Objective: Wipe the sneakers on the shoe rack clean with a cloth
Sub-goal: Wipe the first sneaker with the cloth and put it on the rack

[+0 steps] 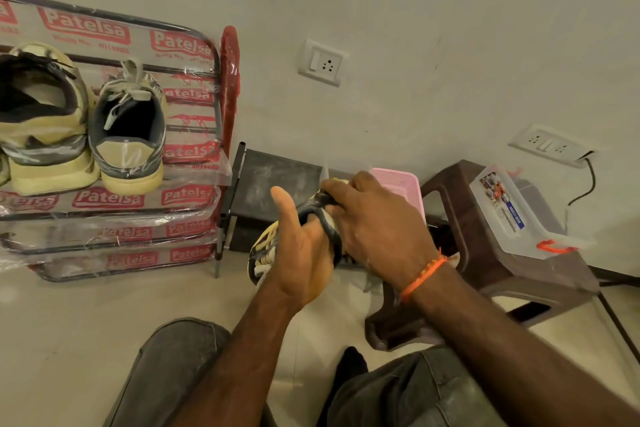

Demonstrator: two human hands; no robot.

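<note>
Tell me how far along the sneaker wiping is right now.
Nothing can be called finished: whether the two sneakers on the shoe rack have been wiped can't be told from here. In hand: one sneaker is off the rack, gripped by the left hand while the right hand closes over its far side. No cloth is clearly visible. Left: finish this sneaker and return it to the rack.

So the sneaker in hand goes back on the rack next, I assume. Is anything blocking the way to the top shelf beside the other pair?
Nothing visible does. Both hands, left hand and right hand, hold the sneaker right of the shoe rack. The shelf space right of the grey-and-cream sneaker looks narrow, though.
</note>
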